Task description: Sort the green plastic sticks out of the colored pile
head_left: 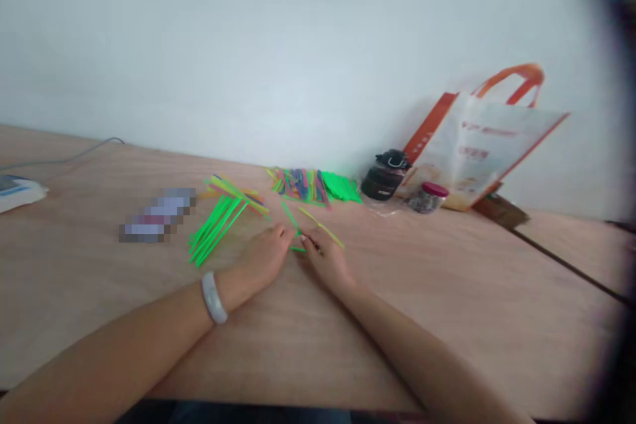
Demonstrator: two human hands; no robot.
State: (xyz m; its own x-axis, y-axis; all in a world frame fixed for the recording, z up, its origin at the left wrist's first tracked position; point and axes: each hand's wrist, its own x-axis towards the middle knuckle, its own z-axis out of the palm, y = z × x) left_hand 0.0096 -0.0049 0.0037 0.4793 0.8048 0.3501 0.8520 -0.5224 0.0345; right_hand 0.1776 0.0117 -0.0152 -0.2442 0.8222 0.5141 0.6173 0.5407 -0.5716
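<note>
From where I stand, the black bottle (381, 184) sits near the wall at the back of the worktop (308, 358). Nearer the person and left of it, the right hand (330, 262) has its thumb and finger nearly closed, pinching a thin green strip (291, 214), likely for fine control. The left hand (263, 257) is curled close beside; blur hides whether it grips anything. A yellow strip (336, 239) lies by the right hand.

Farther left of the bottle, long green sticks (214, 228) lie roughly parallel, their far ends meeting mixed-colour strips (238, 193), perhaps for easy picking. Just left of it, a green pile (342, 187) adjoins a multicoloured pile (301, 184), both seemingly within reach.
</note>
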